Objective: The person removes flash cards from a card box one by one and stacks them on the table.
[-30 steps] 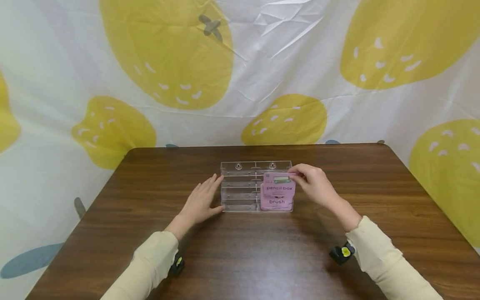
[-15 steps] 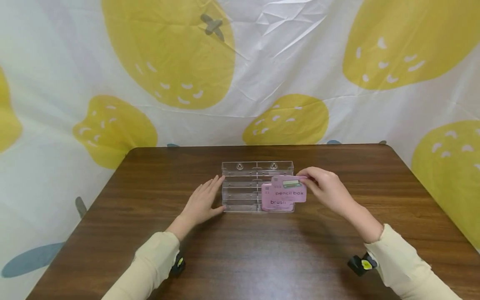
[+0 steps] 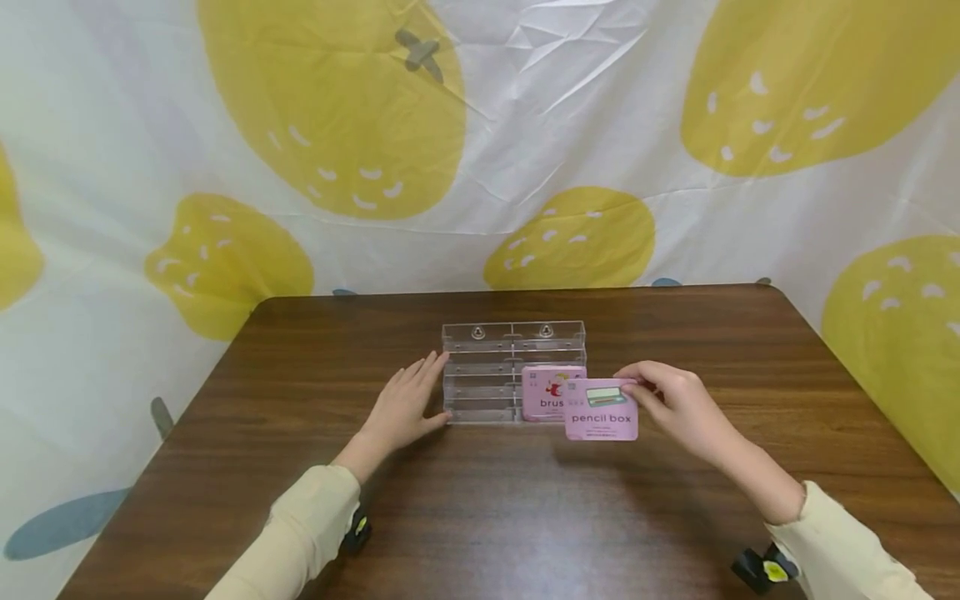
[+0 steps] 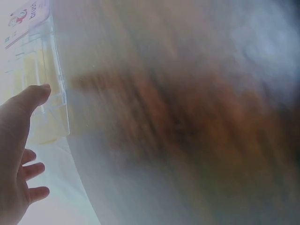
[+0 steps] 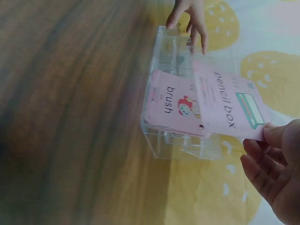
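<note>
A clear plastic card rack (image 3: pixel 480 392) with tiered slots in two columns stands on the table. In its front right slot sits a stack of pink cards (image 3: pixel 542 393), the front one printed "brush". My right hand (image 3: pixel 678 408) pinches a pink "pencil box" card (image 3: pixel 602 421) by its upper right corner, in front of the rack and partly covering the stack. The right wrist view shows that card (image 5: pixel 229 101) held between thumb and fingers. My left hand (image 3: pixel 401 404) touches the left side of the rack with fingers extended; the left wrist view shows its thumb at the rack's edge.
The rack rests on a brown wooden table (image 3: pixel 480 508). Behind the table hangs a white cloth (image 3: pixel 390 258) with yellow fruit prints. A black wrist camera (image 3: pixel 765 568) is strapped below the right sleeve.
My right hand has drawn the "pencil box" card away from the rack, rightward and toward me, uncovering more of the "brush" card. My left hand has stayed at the rack's side.
</note>
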A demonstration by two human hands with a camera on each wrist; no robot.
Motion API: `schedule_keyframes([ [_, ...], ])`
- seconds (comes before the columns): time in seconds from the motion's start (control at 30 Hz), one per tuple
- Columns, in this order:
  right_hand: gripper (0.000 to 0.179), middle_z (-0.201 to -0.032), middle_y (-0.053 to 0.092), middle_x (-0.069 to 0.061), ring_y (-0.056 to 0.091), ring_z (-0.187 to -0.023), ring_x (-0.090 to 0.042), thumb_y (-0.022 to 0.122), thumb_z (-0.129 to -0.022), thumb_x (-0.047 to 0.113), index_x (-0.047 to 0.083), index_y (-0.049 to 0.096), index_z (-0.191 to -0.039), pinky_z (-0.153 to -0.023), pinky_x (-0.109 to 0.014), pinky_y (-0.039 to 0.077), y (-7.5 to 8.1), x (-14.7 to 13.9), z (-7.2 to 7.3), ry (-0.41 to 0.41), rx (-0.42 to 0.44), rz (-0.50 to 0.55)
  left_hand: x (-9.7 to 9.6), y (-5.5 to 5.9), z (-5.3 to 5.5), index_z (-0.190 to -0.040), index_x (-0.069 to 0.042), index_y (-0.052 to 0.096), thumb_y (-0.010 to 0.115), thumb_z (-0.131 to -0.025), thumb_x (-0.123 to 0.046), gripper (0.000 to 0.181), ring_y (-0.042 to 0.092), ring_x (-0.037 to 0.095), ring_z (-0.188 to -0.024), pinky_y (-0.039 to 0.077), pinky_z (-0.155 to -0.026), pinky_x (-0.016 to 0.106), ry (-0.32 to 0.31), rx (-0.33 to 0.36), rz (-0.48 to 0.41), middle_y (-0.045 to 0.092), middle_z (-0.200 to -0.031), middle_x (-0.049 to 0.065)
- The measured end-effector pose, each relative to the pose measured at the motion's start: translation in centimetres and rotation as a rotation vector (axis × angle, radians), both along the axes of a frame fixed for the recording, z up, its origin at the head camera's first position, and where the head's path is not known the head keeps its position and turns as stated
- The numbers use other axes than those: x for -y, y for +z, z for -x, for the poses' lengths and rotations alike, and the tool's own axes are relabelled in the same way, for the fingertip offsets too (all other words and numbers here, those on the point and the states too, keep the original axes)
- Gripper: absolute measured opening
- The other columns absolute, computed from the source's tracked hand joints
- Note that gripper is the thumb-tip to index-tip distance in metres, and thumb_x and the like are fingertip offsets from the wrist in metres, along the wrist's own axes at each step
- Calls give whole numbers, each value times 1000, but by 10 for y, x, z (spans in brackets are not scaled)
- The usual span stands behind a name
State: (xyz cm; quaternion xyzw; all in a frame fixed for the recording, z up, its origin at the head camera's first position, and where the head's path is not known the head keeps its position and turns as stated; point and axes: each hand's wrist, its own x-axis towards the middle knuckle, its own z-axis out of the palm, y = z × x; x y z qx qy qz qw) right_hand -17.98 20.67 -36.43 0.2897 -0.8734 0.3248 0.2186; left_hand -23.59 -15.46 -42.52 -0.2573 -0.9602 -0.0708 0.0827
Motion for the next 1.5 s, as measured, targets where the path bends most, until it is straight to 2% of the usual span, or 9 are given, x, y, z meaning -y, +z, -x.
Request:
schedule_keyframes([
  [0.1,12,-73,62,2,50,-59,-5,62,-80,-5,5,65,-86,-49,-19,43,-4,-2,-2,-5,65,40,0,0,0,-146,-11,16,66,-79,-42,88,35,33,-128,29,-103,50,8,-6,14,29,-144,19],
  [0.3,8,-66,57,3,41,-52,-2,59,-85,2,2,65,-92,-41,-18,35,-9,-8,-7,-30,259,102,-2,2,-1,-146,-10,16,66,-79,-42,89,36,33,-127,30,-102,51,6,-17,31,29,-144,20],
  [0.63,14,-72,62,-6,53,-55,-9,56,-88,3,-5,62,-98,-45,-25,47,-20,-20,-14,-10,493,161,-4,2,-4,-146,-10,17,64,-80,-43,88,38,33,-126,33,-100,51,13,-29,46,31,-143,21],
  [0.9,16,-70,60,-6,51,-55,-8,54,-89,4,-7,60,-99,-46,-25,47,-28,-23,-19,12,637,163,-5,3,-5,-145,-9,18,65,-80,-42,87,41,34,-122,36,-98,50,14,-48,39,33,-141,21],
  [1.2,19,-66,57,-3,50,-54,-7,52,-91,8,-7,60,-101,-45,-26,48,-41,-27,-29,42,705,124,-5,2,-5,-145,-8,19,66,-80,-40,86,43,36,-120,37,-96,51,-5,-64,13,35,-140,22],
  [1.5,20,-66,57,-5,50,-53,-6,52,-91,7,-8,59,-101,-43,-25,47,-52,-30,-31,91,745,133,-4,0,-3,-145,-8,19,67,-79,-40,87,42,35,-121,37,-96,50,-6,-60,1,35,-140,22],
])
